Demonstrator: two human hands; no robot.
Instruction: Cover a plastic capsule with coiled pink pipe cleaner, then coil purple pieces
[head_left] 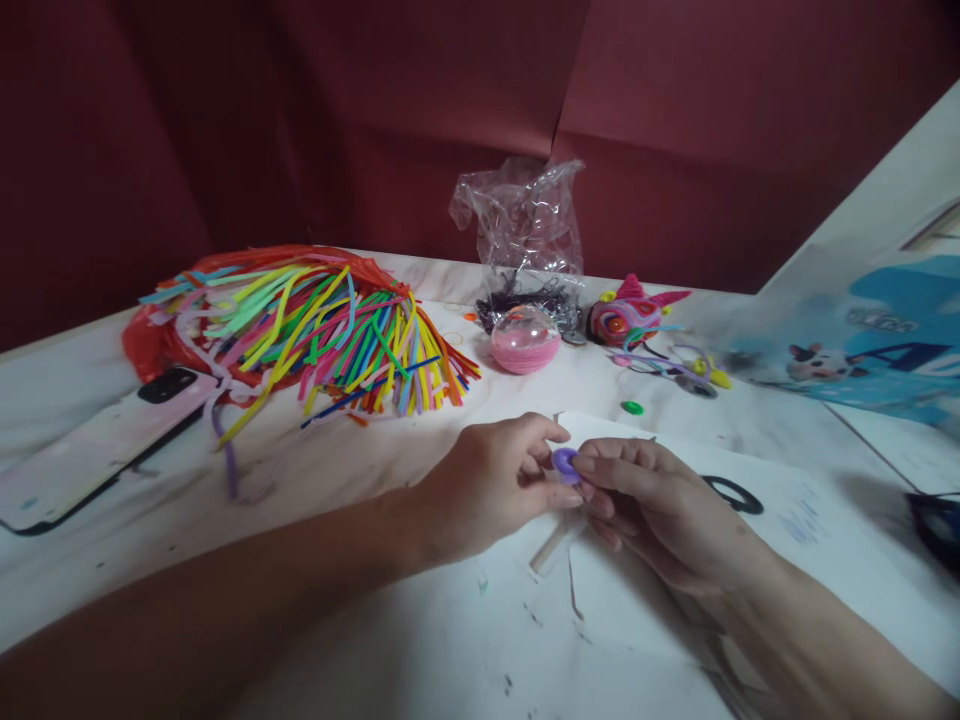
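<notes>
My right hand (652,495) pinches a small round purple piece (565,465), which looks like a button or a tight coil, between thumb and fingertips. Facing it from the left is my left hand (499,475), its thumb and index finger apart and its other fingers curled close to the purple piece. Whether those fingers touch it, I cannot tell. Below the hands lies a clear strip (551,545) with a brownish band, partly hidden. A green oval piece (632,408) rests on the table beyond my right hand.
Colourful pipe cleaners (360,340) lie bundled in red plastic at left, beside a phone (97,450). Behind the hands are a pink-wrapped clear ball (525,340), a clear bag (529,225) and a colourful wrapped figure (628,318). White paper (780,540) and a black ring (735,495) lie right.
</notes>
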